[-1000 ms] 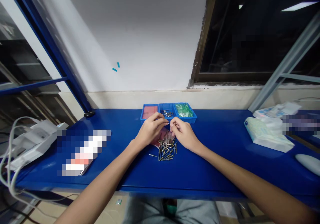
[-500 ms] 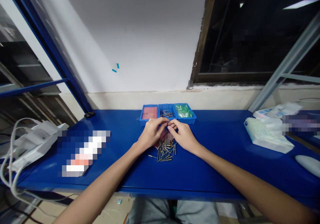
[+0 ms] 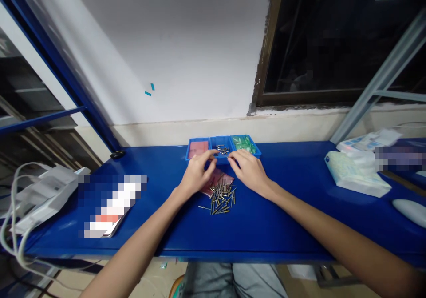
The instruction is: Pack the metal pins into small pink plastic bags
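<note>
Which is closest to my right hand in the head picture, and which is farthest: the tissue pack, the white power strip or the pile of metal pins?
From your right hand:
1. Pile of metal pins: on the table, just in front of you.
2. Tissue pack: over on the right.
3. White power strip: far left.

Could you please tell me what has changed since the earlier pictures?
The left hand has moved left and the right hand right and toward the blue bins, opening a gap where they earlier met. Whether either holds or released anything is unclear. The pile of metal pins and bins stayed put.
</note>
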The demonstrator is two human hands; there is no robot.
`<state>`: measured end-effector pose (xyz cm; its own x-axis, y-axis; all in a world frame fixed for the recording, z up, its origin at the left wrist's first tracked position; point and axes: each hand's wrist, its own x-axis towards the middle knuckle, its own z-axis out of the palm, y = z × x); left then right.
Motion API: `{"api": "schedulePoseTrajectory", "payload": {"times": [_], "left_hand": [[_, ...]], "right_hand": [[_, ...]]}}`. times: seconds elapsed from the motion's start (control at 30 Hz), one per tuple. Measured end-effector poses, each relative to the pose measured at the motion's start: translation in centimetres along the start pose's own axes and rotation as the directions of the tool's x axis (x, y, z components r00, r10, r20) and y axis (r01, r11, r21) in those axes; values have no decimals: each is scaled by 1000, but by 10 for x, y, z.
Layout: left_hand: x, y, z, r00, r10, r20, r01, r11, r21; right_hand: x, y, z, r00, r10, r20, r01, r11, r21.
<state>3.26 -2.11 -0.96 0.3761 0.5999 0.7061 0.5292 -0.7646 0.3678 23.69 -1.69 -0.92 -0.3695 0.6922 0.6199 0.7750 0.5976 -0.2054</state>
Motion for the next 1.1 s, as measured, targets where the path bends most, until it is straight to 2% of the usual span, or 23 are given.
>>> {"api": "schedulePoseTrajectory", "payload": {"times": [0.1, 0.2, 0.33, 0.47, 0.57, 0.7, 0.93, 1.1], "left_hand": [[1, -10, -8, 1000, -6, -30, 7, 999, 39], [1, -18, -15, 1000, -28, 3, 27, 996, 85], [2, -23, -21, 990, -16, 141, 2, 995, 99], [2, -19, -22, 947, -9, 320, -26, 994, 103], [2, -17, -20, 921, -23, 390, -29, 992, 126], [1, -16, -19, 901, -48, 431, -32, 984, 176], [1, -8, -18, 873, -66, 483, -6, 989, 146], [2, -6, -17, 886, -60, 459, 2, 992, 126]], "right_hand": [[28, 8, 0, 999, 37, 25, -31, 979, -204], [43, 12, -1, 997, -21, 69, 33, 984, -174], [21, 13, -6, 981, -148, 128, 143, 989, 45], [-9, 14, 0, 971, -52, 235, 12, 985, 170], [-15, 14, 11, 956, -7, 292, -70, 965, 254], [-10, 14, 18, 944, -45, 327, -63, 948, 312], [3, 14, 13, 908, -145, 392, -4, 935, 356], [6, 13, 8, 916, -151, 371, 17, 940, 340]]}}
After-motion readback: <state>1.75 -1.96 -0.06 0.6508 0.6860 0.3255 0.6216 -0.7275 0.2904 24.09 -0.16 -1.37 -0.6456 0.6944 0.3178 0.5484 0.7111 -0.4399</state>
